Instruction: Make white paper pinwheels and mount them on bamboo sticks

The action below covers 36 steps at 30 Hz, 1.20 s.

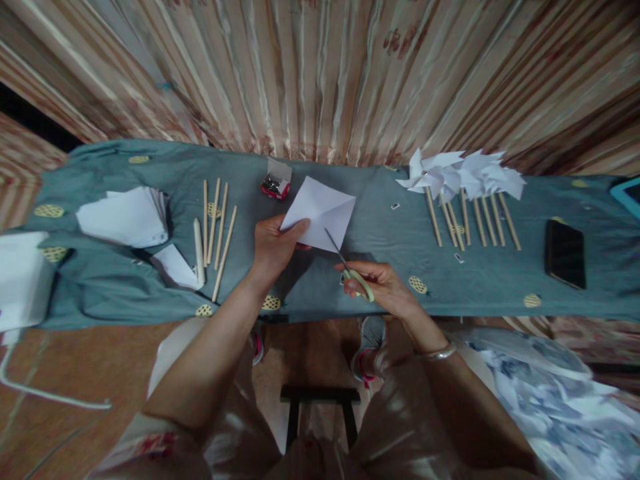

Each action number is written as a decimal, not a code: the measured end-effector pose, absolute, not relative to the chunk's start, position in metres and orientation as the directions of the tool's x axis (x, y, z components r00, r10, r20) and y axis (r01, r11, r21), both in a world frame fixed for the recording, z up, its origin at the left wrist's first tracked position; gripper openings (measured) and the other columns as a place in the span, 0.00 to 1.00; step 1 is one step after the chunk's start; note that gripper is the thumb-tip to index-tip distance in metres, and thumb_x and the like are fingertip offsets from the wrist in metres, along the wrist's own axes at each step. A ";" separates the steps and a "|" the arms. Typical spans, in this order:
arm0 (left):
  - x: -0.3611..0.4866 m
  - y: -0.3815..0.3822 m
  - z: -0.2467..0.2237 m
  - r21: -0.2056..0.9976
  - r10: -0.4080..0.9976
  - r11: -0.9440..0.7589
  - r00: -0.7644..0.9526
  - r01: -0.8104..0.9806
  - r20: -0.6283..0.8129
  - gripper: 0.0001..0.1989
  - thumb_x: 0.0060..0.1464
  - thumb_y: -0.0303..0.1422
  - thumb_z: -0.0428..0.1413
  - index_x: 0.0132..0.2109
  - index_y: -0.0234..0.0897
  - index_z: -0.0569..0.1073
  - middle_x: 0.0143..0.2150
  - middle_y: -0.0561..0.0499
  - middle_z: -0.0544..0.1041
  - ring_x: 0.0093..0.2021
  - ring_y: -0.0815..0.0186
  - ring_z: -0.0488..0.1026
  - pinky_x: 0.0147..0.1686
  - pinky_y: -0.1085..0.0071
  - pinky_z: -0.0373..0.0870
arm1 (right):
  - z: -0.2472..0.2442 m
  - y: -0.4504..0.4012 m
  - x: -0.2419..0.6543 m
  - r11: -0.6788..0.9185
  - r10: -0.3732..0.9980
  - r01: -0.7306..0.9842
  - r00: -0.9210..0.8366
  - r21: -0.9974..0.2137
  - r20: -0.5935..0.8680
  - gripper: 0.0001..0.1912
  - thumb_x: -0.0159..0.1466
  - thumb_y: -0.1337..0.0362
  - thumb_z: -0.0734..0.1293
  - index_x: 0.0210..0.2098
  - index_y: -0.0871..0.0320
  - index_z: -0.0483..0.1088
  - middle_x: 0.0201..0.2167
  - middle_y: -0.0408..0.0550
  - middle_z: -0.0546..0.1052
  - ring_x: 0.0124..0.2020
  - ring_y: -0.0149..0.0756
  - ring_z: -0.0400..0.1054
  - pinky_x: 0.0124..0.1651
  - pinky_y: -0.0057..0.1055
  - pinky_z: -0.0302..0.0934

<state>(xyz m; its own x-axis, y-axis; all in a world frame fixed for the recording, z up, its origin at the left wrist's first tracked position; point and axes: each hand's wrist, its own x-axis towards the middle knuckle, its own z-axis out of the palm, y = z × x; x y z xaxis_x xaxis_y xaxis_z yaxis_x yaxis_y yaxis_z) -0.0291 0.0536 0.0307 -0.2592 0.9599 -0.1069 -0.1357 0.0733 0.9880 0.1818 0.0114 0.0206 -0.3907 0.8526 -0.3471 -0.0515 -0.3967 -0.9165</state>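
Observation:
Creased white paper [325, 210], roughly square, is pinched at its left corner by my left hand [277, 247], thumb on top. My right hand [375, 283] grips green-handled scissors [361, 285], whose blades lie at the lower right edge of the paper and point up toward its middle. Just behind my left hand stands an open red and white box [276, 180] with small metal pieces inside. Several wooden sticks [221, 223] lie left of my left hand. White paper pinwheels [465, 175] on sticks lie in a row at the right.
A stack of white paper [127, 217] lies on the green cloth [310, 287] at the left, near a white device [23, 280]. At the right are a black phone [565, 253] and a blue-edged object [625, 197]. A bag [555, 393] of white pieces sits at the lower right.

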 end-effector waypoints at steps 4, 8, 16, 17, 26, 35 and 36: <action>-0.029 0.054 0.031 0.989 0.960 0.075 -0.259 -0.127 -0.107 0.14 0.40 0.41 0.68 0.30 0.35 0.80 0.26 0.51 0.79 0.26 0.65 0.74 0.22 0.71 0.74 | 0.018 0.011 0.183 -0.362 0.858 -0.028 -0.400 -0.932 -0.321 0.21 0.48 0.54 0.80 0.40 0.54 0.81 0.21 0.39 0.76 0.22 0.26 0.68 0.28 0.26 0.66; -0.029 0.053 0.031 0.989 0.961 0.077 -0.256 -0.129 -0.108 0.14 0.40 0.41 0.68 0.31 0.35 0.80 0.26 0.51 0.79 0.26 0.65 0.74 0.22 0.71 0.74 | 0.018 0.011 0.183 -0.360 0.859 -0.030 -0.401 -0.933 -0.318 0.21 0.48 0.54 0.80 0.40 0.54 0.81 0.21 0.39 0.76 0.21 0.26 0.67 0.28 0.26 0.66; -0.027 0.051 0.032 0.988 0.962 0.087 -0.248 -0.124 -0.116 0.15 0.39 0.41 0.68 0.31 0.34 0.80 0.25 0.52 0.79 0.25 0.66 0.74 0.21 0.72 0.74 | 0.021 0.012 0.182 -0.367 0.855 -0.047 -0.410 -0.929 -0.318 0.21 0.48 0.54 0.80 0.40 0.54 0.81 0.21 0.39 0.77 0.22 0.25 0.67 0.27 0.26 0.66; -0.027 0.051 0.032 0.989 0.962 0.090 -0.247 -0.120 -0.117 0.16 0.39 0.42 0.68 0.31 0.33 0.80 0.25 0.52 0.79 0.25 0.66 0.74 0.21 0.72 0.74 | 0.021 0.012 0.182 -0.365 0.855 -0.041 -0.409 -0.930 -0.317 0.21 0.48 0.54 0.80 0.40 0.54 0.81 0.21 0.39 0.77 0.21 0.25 0.67 0.27 0.26 0.66; -0.027 0.051 0.030 0.991 0.967 0.084 -0.230 -0.105 -0.106 0.15 0.41 0.41 0.67 0.31 0.33 0.80 0.26 0.51 0.79 0.26 0.64 0.75 0.22 0.70 0.74 | 0.022 0.012 0.180 -0.380 0.860 -0.054 -0.387 -0.923 -0.332 0.21 0.46 0.53 0.80 0.38 0.54 0.81 0.21 0.39 0.77 0.21 0.25 0.67 0.27 0.25 0.66; -0.027 0.049 0.033 0.991 0.974 0.081 -0.204 -0.106 -0.101 0.15 0.41 0.41 0.67 0.32 0.33 0.80 0.27 0.51 0.79 0.26 0.65 0.75 0.22 0.72 0.73 | 0.022 0.013 0.179 -0.409 0.851 -0.052 -0.382 -0.911 -0.361 0.23 0.43 0.52 0.81 0.37 0.54 0.82 0.20 0.38 0.76 0.21 0.24 0.67 0.27 0.25 0.66; -0.027 0.049 0.032 0.991 0.974 0.080 -0.204 -0.105 -0.101 0.15 0.41 0.41 0.67 0.32 0.33 0.81 0.27 0.51 0.80 0.26 0.64 0.75 0.22 0.72 0.73 | 0.021 0.013 0.179 -0.404 0.852 -0.049 -0.383 -0.913 -0.356 0.23 0.44 0.51 0.81 0.37 0.53 0.82 0.20 0.38 0.76 0.21 0.25 0.67 0.27 0.25 0.66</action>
<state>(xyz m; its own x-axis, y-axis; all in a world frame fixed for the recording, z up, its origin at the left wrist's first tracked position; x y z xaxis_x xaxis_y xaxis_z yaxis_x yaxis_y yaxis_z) -0.0268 0.0488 0.0325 -0.2044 0.9737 -0.1006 -0.1052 0.0803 0.9912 0.1792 0.0129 0.0214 -0.3830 0.8523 -0.3561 -0.0494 -0.4039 -0.9135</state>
